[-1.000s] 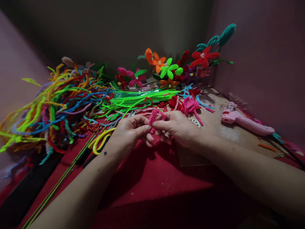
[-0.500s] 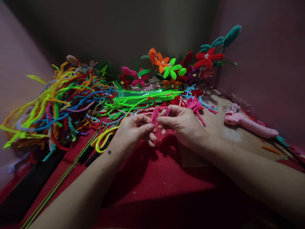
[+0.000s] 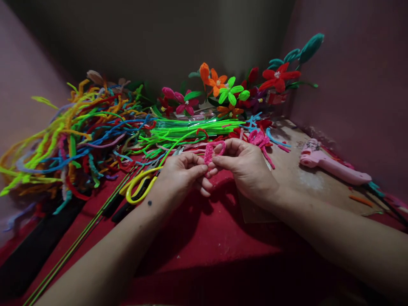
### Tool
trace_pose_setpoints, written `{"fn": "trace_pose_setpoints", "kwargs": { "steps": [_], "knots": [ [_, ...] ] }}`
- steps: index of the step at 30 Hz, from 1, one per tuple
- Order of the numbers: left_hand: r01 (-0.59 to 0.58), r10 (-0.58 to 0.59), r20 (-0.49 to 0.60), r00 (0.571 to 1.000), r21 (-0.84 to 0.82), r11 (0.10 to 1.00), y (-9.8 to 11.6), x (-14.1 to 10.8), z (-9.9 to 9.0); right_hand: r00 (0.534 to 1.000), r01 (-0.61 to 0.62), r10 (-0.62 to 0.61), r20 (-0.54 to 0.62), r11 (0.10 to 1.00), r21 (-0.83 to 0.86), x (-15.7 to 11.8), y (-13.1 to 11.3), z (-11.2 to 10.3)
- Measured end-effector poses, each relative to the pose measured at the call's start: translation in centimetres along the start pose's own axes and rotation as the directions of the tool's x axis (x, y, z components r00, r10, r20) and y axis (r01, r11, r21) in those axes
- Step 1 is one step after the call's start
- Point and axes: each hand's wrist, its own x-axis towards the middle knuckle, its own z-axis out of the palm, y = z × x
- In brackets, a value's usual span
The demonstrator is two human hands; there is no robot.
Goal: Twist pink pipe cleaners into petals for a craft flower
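A bright pink pipe cleaner (image 3: 209,152), bent into a small loop, is held up over the red table surface. My right hand (image 3: 250,168) pinches it between thumb and index finger. My left hand (image 3: 183,174) is closed at the loop's lower left, thumb and fingertips pressed together on its end. Just behind my right hand lies a pink pipe-cleaner flower (image 3: 259,139). Yellow-handled scissors (image 3: 140,187) rest beside my left wrist.
A tangled heap of coloured pipe cleaners (image 3: 70,140) fills the left. Green pipe cleaners (image 3: 194,127) lie behind my hands, with finished flowers (image 3: 230,91) beyond. On cardboard (image 3: 287,170) at the right sits a pink glue gun (image 3: 334,165). Thin green stems (image 3: 86,238) run along the left.
Both hands have shifted very slightly, my left a little to the right. The pink loop stays between them, barely moved.
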Motion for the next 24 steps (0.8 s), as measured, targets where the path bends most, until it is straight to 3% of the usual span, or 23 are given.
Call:
{"fn": "trace_pose_setpoints", "kwargs": {
  "steps": [4, 8, 14, 17, 20, 24],
  "knots": [
    [-0.009, 0.009, -0.02, 1.0, 0.031, 0.999, 0.01, 0.06, 0.11, 0.994, 0.091, -0.104, -0.046, 0.969, -0.23, -0.22, -0.04, 0.15],
    [-0.019, 0.021, -0.033, 0.999, 0.057, 0.998, -0.04, 0.05, 0.36, 0.962, 0.223, -0.27, -0.033, 0.854, -0.47, -0.42, 0.4, 0.06],
    [-0.079, 0.086, -0.062, 0.994, 0.109, 0.991, -0.48, 0.03, 0.62, 0.927, 0.289, -0.374, -0.013, 0.739, -0.609, -0.59, 0.49, 0.26],
    [-0.093, 0.103, -0.073, 0.992, 0.131, 0.987, -0.49, -0.13, 0.81, 0.952, 0.244, -0.304, -0.017, 0.794, -0.557, -0.41, 0.28, 0.24],
    [-0.106, 0.113, -0.06, 0.992, 0.11, 0.988, -0.43, -0.23, 0.87, 0.993, 0.084, -0.108, -0.039, 0.914, -0.397, -0.1, 0.07, -0.02],
    [-0.131, 0.132, -0.042, 0.99, 0.026, 0.991, -0.59, 0.02, 0.58, 0.996, -0.077, 0.083, 0.031, 0.985, -0.157, 0.2, -0.03, -0.43]
  ]
}}
